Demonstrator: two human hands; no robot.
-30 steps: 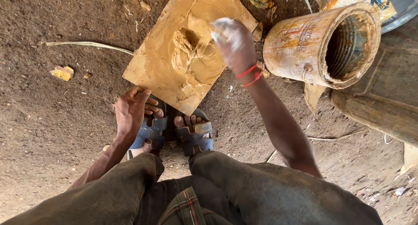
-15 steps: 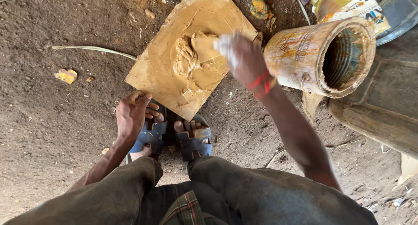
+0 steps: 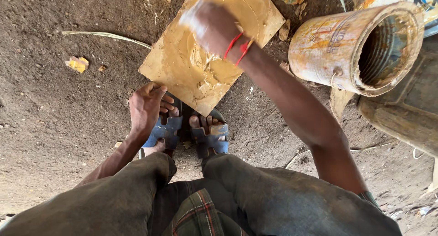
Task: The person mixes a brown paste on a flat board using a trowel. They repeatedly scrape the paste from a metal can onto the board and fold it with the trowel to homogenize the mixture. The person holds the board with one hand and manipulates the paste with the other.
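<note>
Board (image 3: pixel 255 17) w/ paste (image 3: pixel 205 67); right hand (image 3: pixel 212 28) over it, grip unclear; left hand (image 3: pixel 146 108) loose at edge

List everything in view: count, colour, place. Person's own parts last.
board: 1, tan, smeared with paste, on the ground ahead of the feet
paste: 1 lump, yellowish, middle of the board
can: 1, rusty orange, on its side at right, open mouth facing right
yellow scrap: 1, on the dirt at left
thin stem: 1, pale, on the dirt left of the board
sandals: 2, blue, on the feet
red band: 1, on the right wrist
left hand: 1, at the board's near edge; hold unclear
right hand: 1, blurred, over the board with something pale in its grip
</note>
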